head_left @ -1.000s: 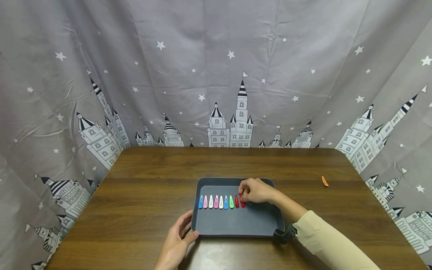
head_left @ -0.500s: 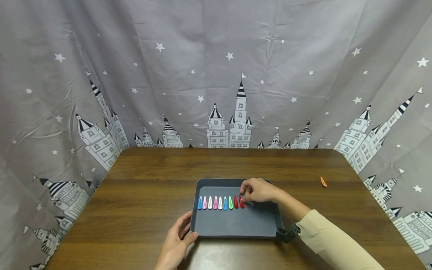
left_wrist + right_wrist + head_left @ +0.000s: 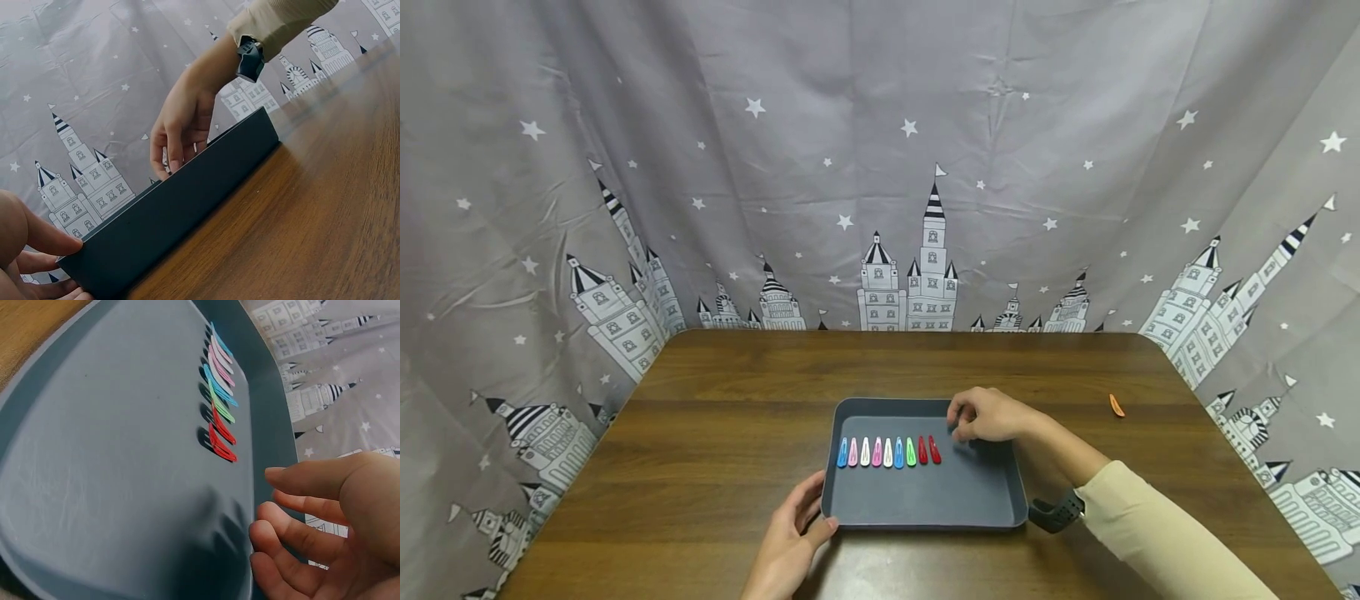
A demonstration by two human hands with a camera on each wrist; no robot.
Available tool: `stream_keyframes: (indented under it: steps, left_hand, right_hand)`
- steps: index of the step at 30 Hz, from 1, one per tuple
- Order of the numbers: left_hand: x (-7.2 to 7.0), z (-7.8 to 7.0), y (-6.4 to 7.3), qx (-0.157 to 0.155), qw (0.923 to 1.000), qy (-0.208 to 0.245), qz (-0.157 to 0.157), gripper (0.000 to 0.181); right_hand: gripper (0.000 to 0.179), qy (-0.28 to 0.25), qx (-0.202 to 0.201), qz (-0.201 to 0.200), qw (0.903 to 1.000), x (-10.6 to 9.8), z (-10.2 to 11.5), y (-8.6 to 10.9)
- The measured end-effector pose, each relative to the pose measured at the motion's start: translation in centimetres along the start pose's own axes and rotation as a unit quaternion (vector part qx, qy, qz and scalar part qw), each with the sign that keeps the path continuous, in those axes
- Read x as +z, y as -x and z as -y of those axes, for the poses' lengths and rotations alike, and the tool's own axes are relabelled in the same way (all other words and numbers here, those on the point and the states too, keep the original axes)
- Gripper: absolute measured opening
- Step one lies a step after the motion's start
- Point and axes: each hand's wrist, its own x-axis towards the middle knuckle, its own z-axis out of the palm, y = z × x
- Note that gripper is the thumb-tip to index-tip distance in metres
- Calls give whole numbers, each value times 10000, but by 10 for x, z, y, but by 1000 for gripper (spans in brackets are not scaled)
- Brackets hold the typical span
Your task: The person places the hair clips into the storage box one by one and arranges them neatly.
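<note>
A dark grey tray (image 3: 925,504) sits on the table, with my left hand (image 3: 786,537) gripping its near left corner. In the left wrist view, the thumb (image 3: 65,240) rests on the tray's rim and the fingers lie against the side. Several snap hair clips stand in a row inside: blue, pink, white and green ones, then two red ones. The last red hair clip (image 3: 935,450) leans slightly. My right hand (image 3: 988,415) hovers over the tray's far right part, fingers loosely bent, nothing between them. The right wrist view shows the red clips (image 3: 222,444) lying apart from that hand.
An orange hair clip (image 3: 1117,406) lies on the wooden table (image 3: 715,450) to the right of the tray. A grey curtain (image 3: 775,167) printed with castles and stars hangs behind the table. A dark watch (image 3: 1056,510) is on the right wrist.
My right hand has let go of the last red hair clip and moved right and slightly up from it. The left hand stays at the tray's corner.
</note>
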Motion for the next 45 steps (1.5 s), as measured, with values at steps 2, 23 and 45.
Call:
stream_keyframes:
  steps: [2,23,45]
  left_hand:
    - [0,0,0,40,10000,8,-1,64]
    - [1,0,-1,-111,9999,35,12,64]
    - [0,0,-1,-123,9999,24,3,64]
  right_hand:
    - [17,-10,35,-7,10000,-3,1,1]
    - [23,111,52,-335,9994,-53,-11,25]
    - [20,-516,605,-867,9931,-116,-56,62]
